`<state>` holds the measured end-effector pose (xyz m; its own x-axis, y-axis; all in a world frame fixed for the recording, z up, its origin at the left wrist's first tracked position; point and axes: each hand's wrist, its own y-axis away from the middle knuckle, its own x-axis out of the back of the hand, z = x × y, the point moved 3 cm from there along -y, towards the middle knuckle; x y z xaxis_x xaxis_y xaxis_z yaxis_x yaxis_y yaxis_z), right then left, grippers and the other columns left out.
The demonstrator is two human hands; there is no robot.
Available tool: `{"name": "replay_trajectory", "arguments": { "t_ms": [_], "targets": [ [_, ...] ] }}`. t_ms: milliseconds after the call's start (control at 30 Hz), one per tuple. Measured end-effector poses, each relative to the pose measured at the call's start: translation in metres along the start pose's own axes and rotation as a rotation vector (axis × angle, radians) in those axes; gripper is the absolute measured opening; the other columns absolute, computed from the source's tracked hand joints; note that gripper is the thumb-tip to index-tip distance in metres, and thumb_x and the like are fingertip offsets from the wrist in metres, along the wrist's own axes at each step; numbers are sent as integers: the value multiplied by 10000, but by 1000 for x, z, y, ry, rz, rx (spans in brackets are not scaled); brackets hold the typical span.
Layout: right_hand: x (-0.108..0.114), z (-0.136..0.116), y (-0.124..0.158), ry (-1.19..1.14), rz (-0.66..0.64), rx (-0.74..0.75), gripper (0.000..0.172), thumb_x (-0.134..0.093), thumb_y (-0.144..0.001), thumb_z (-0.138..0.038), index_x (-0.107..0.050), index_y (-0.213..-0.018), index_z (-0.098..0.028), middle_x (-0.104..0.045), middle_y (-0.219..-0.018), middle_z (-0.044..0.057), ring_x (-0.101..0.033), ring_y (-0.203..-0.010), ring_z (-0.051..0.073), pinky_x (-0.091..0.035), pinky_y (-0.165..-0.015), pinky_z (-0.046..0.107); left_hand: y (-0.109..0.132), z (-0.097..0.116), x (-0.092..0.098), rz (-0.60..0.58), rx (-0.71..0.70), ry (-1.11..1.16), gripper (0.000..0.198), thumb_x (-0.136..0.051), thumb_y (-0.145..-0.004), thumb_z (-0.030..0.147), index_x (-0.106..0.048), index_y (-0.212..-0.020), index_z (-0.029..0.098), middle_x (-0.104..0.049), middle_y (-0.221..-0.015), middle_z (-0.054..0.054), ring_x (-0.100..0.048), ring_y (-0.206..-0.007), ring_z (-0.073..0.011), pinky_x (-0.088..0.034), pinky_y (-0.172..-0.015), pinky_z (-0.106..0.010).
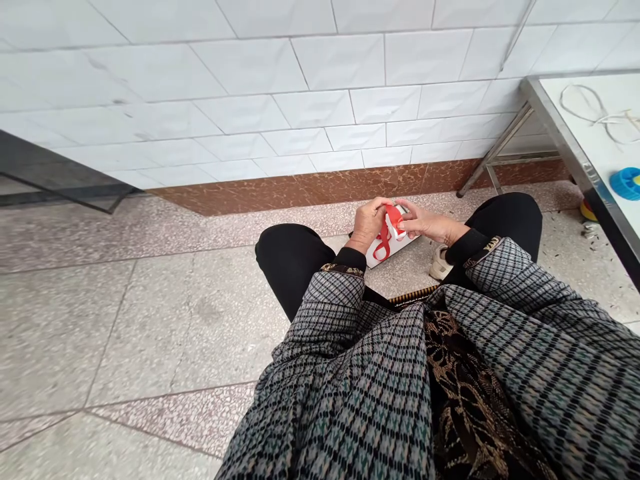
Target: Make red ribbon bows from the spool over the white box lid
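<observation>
My left hand [369,223] and right hand [430,223] pinch together on a red ribbon [394,220]; it loops over a white box [400,240] between my knees [295,257]; fingers hide the ribbon's crossing; a pale shoe [440,263], partly hidden, by my right knee; a steel-edged table [575,133] at upper right, bearing a blue plastic spool [626,183], cut off by the frame.

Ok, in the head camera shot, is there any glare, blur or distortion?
Head view: soft, even light without hard shadows; the white wall tiles bow from wide-angle distortion; a bright sheen runs along the steel table edge; the red ribbon looks sharp.
</observation>
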<state>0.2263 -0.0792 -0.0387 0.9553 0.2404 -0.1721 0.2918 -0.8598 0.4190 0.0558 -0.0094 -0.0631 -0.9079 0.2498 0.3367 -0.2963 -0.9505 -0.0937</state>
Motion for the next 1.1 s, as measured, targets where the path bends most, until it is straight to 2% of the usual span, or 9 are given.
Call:
{"name": "replay_trajectory", "arguments": {
  "t_ms": [100,233,300,433,567,700,833,967,1100],
  "targets": [
    [3,0,-2,44,15,37,1070,-867,-861,-190,-321,-1777,-284,-778,-1222,68,-707,-878,172,-608,-694,227,0,-3,-4,-32,11,25,164,-633,-907,151,-763,-859,238,-827,-950,-19,-735,-934,-206,-567,-940,-342],
    [6,-4,-1,58,37,56,1026,-850,-889,-181,-345,-1778,-264,-770,-1282,78,-708,-904,175,-645,-749,249,3,-9,-12,-34,61,110,101,-668,-901,193,-759,-861,217,-802,-894,-12,-704,-869,-186,-559,-892,-323],
    [6,-7,1,37,55,48,913,-842,-899,-172,-445,-1717,-253,-772,-1252,72,-723,-919,175,-657,-765,254,6,-12,-18,-41,89,154,109,-672,-917,217,-753,-846,207,-783,-857,-11,-672,-821,-176,-546,-848,-312],
    [5,-14,3,15,24,53,444,-815,-944,-193,-727,-1379,-207,-796,-1108,71,-731,-919,175,-657,-782,249,11,-13,-27,-25,98,217,127,-658,-938,208,-777,-896,201,-806,-915,-26,-673,-844,-173,-545,-866,-316],
    [10,-14,2,-29,54,27,215,-794,-982,-230,-781,-1190,-177,-806,-1003,83,-722,-862,166,-645,-789,252,15,-12,-33,-5,117,213,107,-679,-945,219,-773,-898,201,-810,-922,-28,-675,-848,-172,-553,-874,-313],
    [13,-7,-2,-63,75,-17,197,-827,-974,-280,-767,-1141,-194,-797,-981,73,-716,-856,164,-640,-826,269,18,-12,-36,-4,170,184,169,-687,-956,237,-724,-796,196,-748,-785,-7,-623,-758,-160,-527,-783,-298],
    [10,-7,-5,-131,103,-8,138,-829,-961,-267,-749,-1050,-198,-796,-975,66,-707,-851,161,-628,-838,269,20,-10,-39,2,223,281,115,-679,-958,195,-715,-849,195,-761,-834,-7,-642,-760,-142,-531,-777,-284],
    [10,-8,-8,-218,207,13,80,-768,-984,-240,-711,-986,-184,-779,-932,68,-685,-801,145,-573,-729,222,28,-8,-51,-79,327,468,66,-690,-976,219,-662,-918,203,-689,-749,20,-623,-645,-114,-526,-699,-267],
    [17,-4,-15,-170,259,63,196,-794,-975,-305,-617,-982,-219,-713,-876,32,-623,-750,134,-509,-657,213,35,-4,-57,-113,382,561,159,-697,-972,268,-600,-861,209,-582,-651,46,-553,-568,-100,-497,-649,-262]
  ]
}}
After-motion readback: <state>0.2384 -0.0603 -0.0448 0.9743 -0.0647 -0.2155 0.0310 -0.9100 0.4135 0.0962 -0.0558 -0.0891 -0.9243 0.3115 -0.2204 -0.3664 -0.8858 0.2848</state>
